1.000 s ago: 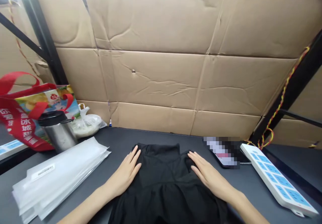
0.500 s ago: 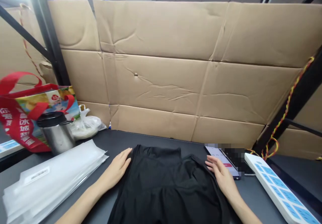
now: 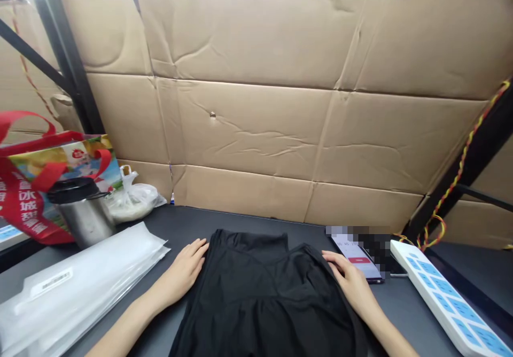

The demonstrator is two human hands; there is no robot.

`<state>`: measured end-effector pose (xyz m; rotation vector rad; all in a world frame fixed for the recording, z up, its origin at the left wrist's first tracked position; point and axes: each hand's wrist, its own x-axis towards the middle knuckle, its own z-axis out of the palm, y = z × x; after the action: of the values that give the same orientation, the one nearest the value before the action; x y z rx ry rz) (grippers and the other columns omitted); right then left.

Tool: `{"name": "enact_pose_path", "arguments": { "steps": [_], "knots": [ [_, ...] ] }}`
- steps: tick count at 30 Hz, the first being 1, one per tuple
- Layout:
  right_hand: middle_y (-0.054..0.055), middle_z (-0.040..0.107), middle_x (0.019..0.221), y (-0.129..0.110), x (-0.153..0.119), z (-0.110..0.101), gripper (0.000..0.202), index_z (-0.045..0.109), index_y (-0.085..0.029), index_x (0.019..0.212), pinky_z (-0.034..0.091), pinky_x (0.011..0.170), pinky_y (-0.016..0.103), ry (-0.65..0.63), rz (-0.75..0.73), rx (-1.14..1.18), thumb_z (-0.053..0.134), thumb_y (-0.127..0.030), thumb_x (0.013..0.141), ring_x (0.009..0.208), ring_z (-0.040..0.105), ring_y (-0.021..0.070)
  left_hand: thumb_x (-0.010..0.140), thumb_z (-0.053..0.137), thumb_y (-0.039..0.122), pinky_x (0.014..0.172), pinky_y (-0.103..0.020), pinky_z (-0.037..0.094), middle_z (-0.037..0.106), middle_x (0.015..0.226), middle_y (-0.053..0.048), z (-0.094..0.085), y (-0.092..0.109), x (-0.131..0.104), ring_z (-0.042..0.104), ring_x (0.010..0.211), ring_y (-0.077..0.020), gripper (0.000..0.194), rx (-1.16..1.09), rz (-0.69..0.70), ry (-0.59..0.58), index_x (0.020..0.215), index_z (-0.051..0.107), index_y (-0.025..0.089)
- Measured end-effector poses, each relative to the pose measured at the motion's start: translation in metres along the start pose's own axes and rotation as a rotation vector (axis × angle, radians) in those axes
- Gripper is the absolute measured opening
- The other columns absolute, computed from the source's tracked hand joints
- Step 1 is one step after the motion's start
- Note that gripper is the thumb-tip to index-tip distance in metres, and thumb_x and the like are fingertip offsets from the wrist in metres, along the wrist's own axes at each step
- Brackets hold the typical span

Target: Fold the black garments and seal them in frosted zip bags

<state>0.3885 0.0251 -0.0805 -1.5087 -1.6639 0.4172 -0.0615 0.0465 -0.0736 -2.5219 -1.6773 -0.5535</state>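
Note:
A black garment (image 3: pixel 256 277) with what looks like a wide waistband lies in front of me, its top edge away from me and its lower part cut off by the picture's bottom. My left hand (image 3: pixel 186 269) rests along its left edge, fingers stretched out and touching the cloth. At the opposite edge, my right hand (image 3: pixel 348 277) has its fingertips on the fabric, fingers extended and the hand open. Folds run across the right part of the garment.
Left of me lie white plastic bags (image 3: pixel 92 282) with a barcode label. Behind them stand a steel cup (image 3: pixel 86 218), a red carrier bag (image 3: pixel 24 196) and a knotted plastic bag (image 3: pixel 134 202). A phone (image 3: pixel 360 261) and a power strip (image 3: pixel 444 293) are at right. Cardboard (image 3: pixel 256 132) walls the back.
My right hand has moved slightly left, further onto the garment's edge. My left hand stays at the left edge. The view has tipped down a little.

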Motion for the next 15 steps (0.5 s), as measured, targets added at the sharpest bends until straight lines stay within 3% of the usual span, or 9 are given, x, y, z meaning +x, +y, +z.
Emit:
{"name": "enact_pose_path", "arguments": {
  "steps": [15],
  "knots": [
    [0.006,0.067,0.115,-0.0002,-0.0006,-0.0003,0.029,0.068,-0.025,0.088,0.047,0.096,0.043,0.000,0.009,-0.004,0.046,-0.043,0.082,0.108,0.062,0.0263,0.094,0.033,0.025,0.109,-0.044,0.035,0.050,0.139,-0.010,-0.0037,0.0035,0.0002,0.044,0.130,-0.0256,0.041,-0.047,-0.005,-0.004,0.127,0.056,0.016]
  ]
}}
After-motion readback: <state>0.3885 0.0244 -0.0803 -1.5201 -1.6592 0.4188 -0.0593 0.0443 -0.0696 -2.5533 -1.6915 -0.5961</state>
